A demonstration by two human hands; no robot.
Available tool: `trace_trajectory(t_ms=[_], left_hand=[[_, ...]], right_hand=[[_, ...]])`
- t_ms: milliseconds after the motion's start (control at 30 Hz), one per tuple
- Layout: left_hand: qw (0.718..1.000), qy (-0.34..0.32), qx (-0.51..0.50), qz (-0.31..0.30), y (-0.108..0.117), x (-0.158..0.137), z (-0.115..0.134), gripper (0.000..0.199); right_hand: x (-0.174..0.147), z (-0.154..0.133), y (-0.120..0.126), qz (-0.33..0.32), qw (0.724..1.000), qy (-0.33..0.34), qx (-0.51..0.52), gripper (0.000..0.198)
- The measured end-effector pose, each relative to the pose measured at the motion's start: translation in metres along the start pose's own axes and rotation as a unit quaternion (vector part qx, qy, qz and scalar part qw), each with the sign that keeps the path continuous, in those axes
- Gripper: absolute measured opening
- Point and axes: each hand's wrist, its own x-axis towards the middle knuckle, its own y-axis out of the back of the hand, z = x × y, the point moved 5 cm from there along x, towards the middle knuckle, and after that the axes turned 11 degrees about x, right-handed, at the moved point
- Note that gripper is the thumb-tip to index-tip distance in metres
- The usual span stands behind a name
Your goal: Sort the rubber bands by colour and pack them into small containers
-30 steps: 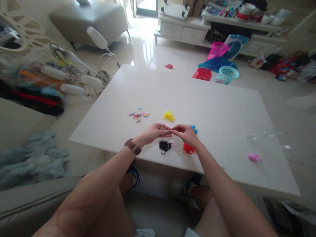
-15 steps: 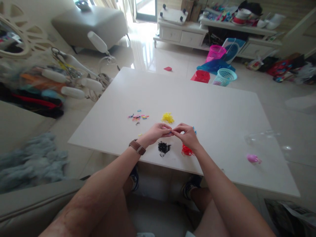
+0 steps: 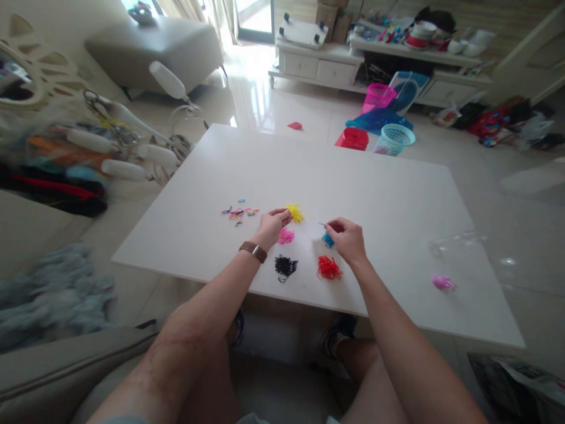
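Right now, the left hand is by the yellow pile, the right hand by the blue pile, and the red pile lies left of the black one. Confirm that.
The head view shows the red pile right of the black pile, not left. The left hand is by the yellow pile, the right hand by the blue pile.

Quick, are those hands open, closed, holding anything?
Left hand: by the yellow pile; open or closed can't be told.
Right hand: closed, holding a thin dark piece.
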Motion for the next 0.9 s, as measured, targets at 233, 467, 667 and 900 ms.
trace_trajectory(t_ms=[233, 467, 667, 900], left_hand=[[0.999, 0.012, 0.022, -0.029, -0.001, -0.001, 0.014, 0.009], [0.996, -0.032, 0.054, -0.057, 0.007, -0.01, 0.027, 0.013], [0.993, -0.081, 0.065, -0.052, 0.029, -0.016, 0.049, 0.009], [0.984, -0.15, 0.078, 0.063, 0.101, -0.014, 0.086, 0.011]], right_hand=[[0.002, 0.007, 0.022, 0.055, 0.998, -0.027, -0.022, 0.021], [0.007, 0.02, 0.037, 0.063, 0.995, -0.053, -0.06, 0.021], [0.01, 0.04, 0.041, 0.023, 0.988, -0.102, -0.117, 0.014], [0.009, 0.053, 0.039, 0.016, 0.983, -0.093, -0.159, 0.021]])
